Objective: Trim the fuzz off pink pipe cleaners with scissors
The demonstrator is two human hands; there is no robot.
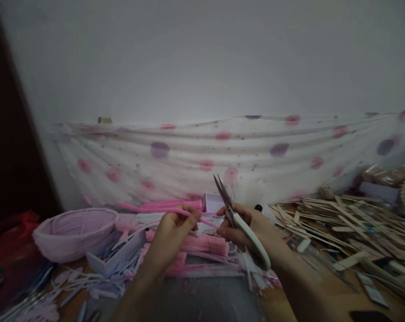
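Between the thumb and fingers of my left hand [175, 230] is a pink pipe cleaner [207, 222], its long end running off to the left. My right hand [252, 221] grips a pair of scissors [253, 240] with white handles. The blades point up and away, nearly together. My right fingertips are at the short end of the pipe cleaner; whether they pinch it I cannot tell. Beneath both hands lies a bundle of light pink pipe cleaners [204, 245], and a brighter pink bundle [170, 205] lies behind.
A pink wrapped basket [75, 232] stands at left beside a white open box [113, 259] and scattered pale strips. A grey mat [199, 297] lies in front. Wooden sticks [343, 219] are heaped at right, near a utility-like small white item [372, 290]. A dotted cloth [189, 156] hangs behind.
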